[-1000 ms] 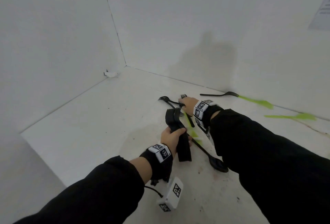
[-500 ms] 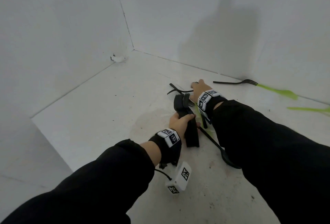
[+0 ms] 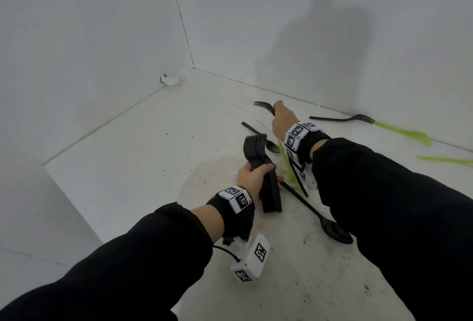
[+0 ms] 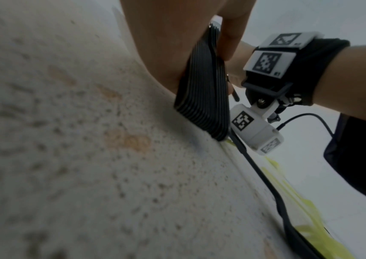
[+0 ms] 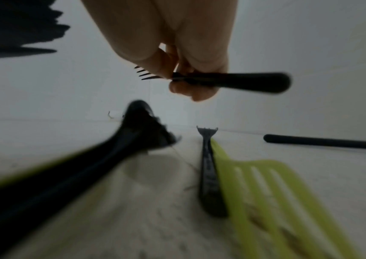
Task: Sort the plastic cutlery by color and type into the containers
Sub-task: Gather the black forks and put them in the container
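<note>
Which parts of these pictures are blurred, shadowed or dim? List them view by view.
Head view: sharp; a broad shadow falls on the back wall. Left wrist view: dim, the speckled table soft up close, the stack of black forks clearer. Right wrist view: motion-smeared; the held black fork and green fork are blurred.

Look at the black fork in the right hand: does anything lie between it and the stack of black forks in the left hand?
Nothing visible does. The right hand holds the fork up off the table; the stack in the left hand is also raised. The loose cutlery between them lies flat on the table, below that path.
</note>
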Motion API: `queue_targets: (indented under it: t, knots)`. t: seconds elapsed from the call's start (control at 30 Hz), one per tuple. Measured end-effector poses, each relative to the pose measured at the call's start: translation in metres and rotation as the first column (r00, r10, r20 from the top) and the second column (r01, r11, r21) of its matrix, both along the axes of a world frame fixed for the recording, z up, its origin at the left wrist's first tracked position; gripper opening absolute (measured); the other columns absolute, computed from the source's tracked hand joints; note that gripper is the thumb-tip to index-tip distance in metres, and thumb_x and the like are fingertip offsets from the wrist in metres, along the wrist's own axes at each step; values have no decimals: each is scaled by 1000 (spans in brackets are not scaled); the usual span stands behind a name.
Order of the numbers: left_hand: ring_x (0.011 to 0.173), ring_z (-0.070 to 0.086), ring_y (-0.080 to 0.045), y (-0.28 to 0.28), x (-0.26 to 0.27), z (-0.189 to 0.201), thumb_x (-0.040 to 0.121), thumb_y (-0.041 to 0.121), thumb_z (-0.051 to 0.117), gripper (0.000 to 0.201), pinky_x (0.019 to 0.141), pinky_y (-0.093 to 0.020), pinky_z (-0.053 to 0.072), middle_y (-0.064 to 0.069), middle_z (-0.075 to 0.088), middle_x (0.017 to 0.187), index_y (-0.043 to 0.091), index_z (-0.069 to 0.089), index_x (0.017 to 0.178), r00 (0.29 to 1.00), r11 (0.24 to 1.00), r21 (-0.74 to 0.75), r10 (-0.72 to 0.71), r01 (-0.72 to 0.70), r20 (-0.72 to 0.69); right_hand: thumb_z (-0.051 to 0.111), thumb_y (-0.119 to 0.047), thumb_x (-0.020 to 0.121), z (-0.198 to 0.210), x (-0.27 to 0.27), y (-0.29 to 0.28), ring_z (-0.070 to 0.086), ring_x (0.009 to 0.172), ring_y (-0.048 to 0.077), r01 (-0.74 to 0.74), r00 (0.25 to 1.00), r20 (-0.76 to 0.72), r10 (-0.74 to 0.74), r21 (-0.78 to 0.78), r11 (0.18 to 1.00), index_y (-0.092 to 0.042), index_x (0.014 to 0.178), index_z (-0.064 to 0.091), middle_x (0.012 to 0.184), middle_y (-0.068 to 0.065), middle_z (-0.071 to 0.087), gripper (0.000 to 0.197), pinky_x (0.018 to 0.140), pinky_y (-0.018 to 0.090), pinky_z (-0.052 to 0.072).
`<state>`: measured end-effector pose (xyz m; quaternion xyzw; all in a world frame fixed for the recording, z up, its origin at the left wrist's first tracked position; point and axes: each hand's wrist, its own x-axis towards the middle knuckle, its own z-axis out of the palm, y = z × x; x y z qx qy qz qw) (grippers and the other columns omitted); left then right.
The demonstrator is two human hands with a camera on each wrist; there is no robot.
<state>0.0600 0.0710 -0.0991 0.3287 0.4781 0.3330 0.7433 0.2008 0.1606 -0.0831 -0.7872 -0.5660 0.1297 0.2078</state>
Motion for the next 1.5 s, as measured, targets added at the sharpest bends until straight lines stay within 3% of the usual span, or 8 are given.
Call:
queue_targets:
  t: [0.13, 0.3, 0.47, 0.7, 0.83, 1.07, 1.3, 1.5]
  knots:
    - [49, 62, -22, -3, -2, -2, 90, -1, 53, 9, 50, -33, 56, -11, 60, 82, 2, 50, 98, 1000, 1000, -9, 6, -6, 13, 54, -49, 81, -5, -3, 0, 58, 99, 33, -123, 981, 106, 161, -294, 948, -5, 96, 60, 96, 14, 61, 47, 78, 32, 44]
    - [49, 63, -21, -3, -2, -4, 90, -1, 54, 9, 50, -33, 56, -12, 61, 82, 1, 51, 98, 1000, 1000, -6, 16, -16, 11, 59, -30, 84, -1, -4, 0, 60, 93, 30, -175, 956, 166, 241, -335, 926, -10, 73, 53, 81, 9, 58, 24, 72, 29, 42]
    - [55, 62, -24, -4, -5, -6, 89, -1, 55, 6, 51, -34, 56, -11, 61, 83, 4, 53, 92, 1000, 1000, 8, 5, -5, 15, 54, -29, 92, 27, 15, -14, 54, 82, 22, -70, 984, -165, 63, -39, 997, -12, 116, 55, 99, 12, 63, 29, 63, 24, 41]
    - [61, 63, -27, -8, -6, -8, 89, 1, 57, 5, 55, -35, 56, -12, 63, 83, 5, 54, 91, 1000, 1000, 17, 0, 0, -9, 32, -10, 95, 37, 44, -39, 52, 50, 19, -12, 919, -386, -78, -227, 974, -12, 105, 38, 73, 5, 44, 12, 38, 21, 41]
    - [58, 65, -25, -11, -5, -9, 89, 2, 57, 8, 55, -35, 57, -11, 63, 82, 3, 53, 96, 1000, 1000, 9, -1, 1, -8, 34, -3, 94, 34, 54, -60, 58, 48, 18, 71, 877, -446, -176, -240, 968, -11, 100, 45, 77, 10, 52, 15, 49, 28, 51]
    - [59, 63, -27, -15, -2, -9, 89, 1, 56, 5, 52, -36, 54, -12, 61, 82, 2, 53, 93, 1000, 1000, 14, 0, 0, -3, 49, -21, 90, 22, 29, -64, 52, 83, 27, 4, 1000, 20, 3, -352, 936, -9, 95, 59, 90, 8, 54, 17, 67, 30, 42]
    - [54, 62, -25, -16, -7, -8, 89, -1, 56, 6, 49, -35, 55, -13, 60, 79, 4, 52, 88, 1000, 1000, 0, 7, -7, 1, 65, -52, 78, 6, 13, -54, 54, 84, 23, -6, 999, 31, 22, -432, 902, -8, 95, 52, 84, 6, 55, 49, 73, 29, 41]
    - [58, 61, -28, -16, -12, -10, 89, -2, 56, 6, 50, -36, 55, -12, 60, 81, 1, 52, 93, 1000, 1000, 11, 29, -29, -5, 60, -33, 83, 7, 10, -54, 55, 81, 24, 10, 998, -59, -34, -372, 928, -7, 91, 59, 87, 9, 58, 27, 69, 26, 41]
